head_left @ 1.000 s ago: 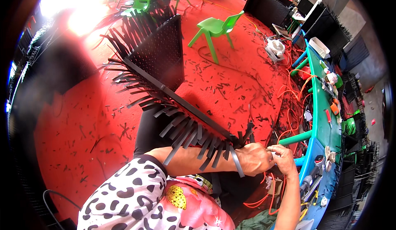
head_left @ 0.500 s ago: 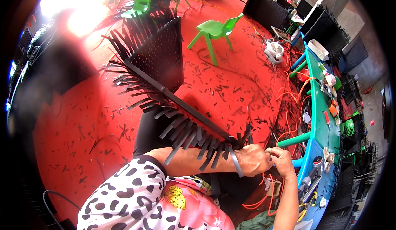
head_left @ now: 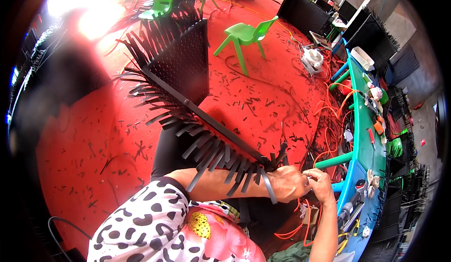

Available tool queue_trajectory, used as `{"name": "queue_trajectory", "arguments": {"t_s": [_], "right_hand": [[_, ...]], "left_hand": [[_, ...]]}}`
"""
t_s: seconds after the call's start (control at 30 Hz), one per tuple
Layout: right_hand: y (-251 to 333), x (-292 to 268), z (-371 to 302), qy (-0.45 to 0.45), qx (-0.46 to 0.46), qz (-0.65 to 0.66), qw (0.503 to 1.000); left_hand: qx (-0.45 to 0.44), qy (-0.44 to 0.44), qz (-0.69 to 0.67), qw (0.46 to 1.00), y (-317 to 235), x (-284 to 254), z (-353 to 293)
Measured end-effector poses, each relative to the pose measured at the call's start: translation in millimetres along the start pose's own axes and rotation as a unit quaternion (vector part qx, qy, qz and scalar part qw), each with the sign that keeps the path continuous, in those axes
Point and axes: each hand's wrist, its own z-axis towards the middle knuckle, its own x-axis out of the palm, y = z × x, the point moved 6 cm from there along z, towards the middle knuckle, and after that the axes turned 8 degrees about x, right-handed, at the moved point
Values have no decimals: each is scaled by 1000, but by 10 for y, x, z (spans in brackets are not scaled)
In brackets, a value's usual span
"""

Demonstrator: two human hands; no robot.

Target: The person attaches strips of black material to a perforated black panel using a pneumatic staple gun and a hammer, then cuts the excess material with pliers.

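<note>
A black woven panel (head_left: 181, 57) with a dark frame bar stretches diagonally from the upper left toward my hands. Loose flat black strips (head_left: 213, 154) fan out along the bar, some hanging over my left forearm. My left hand (head_left: 286, 183) is closed beside the bar's lower end, fingers curled. Fingertip to fingertip with it, my right hand (head_left: 321, 185) is closed in a pinch. Whatever lies between the fingers is too small and hidden to make out.
Blue and green tables (head_left: 364, 121) on the right carry a power drill (head_left: 350, 204), a red-handled screwdriver (head_left: 371, 135) and other tools. Orange cables (head_left: 329, 140) and a white fan (head_left: 312, 57) lie beside them. A green chair (head_left: 246, 34) stands ahead on the red floor, among scattered black offcuts.
Almost nothing differs. Both hands stay together at the bar's lower end, with only slight finger movement.
</note>
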Motion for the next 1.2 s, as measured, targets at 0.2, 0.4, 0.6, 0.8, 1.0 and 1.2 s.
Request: {"name": "queue_trajectory", "arguments": {"t_s": [0.2, 0.4, 0.6, 0.8, 1.0, 1.2], "right_hand": [[-11, 8, -9, 1, 3, 2, 1000], [-30, 18, -3, 5, 12, 9, 1000], [-5, 0, -9, -25, -17, 9, 999], [-68, 7, -18, -11, 42, 29, 999], [-106, -39, -30, -40, 26, -30, 998], [-188, -11, 11, -42, 58, 19, 997]], "left_hand": [[1, -8, -7, 1000, -5, 2, -9], [-7, -2, -7, 1000, -11, -10, -18], [2, -4, -1, 1000, -5, 10, -8], [-30, -11, 3, 999, -11, 13, -4], [-19, -80, 19, 996, -23, 74, 14], [-40, -69, 26, 997, 10, 258, 10]]}}
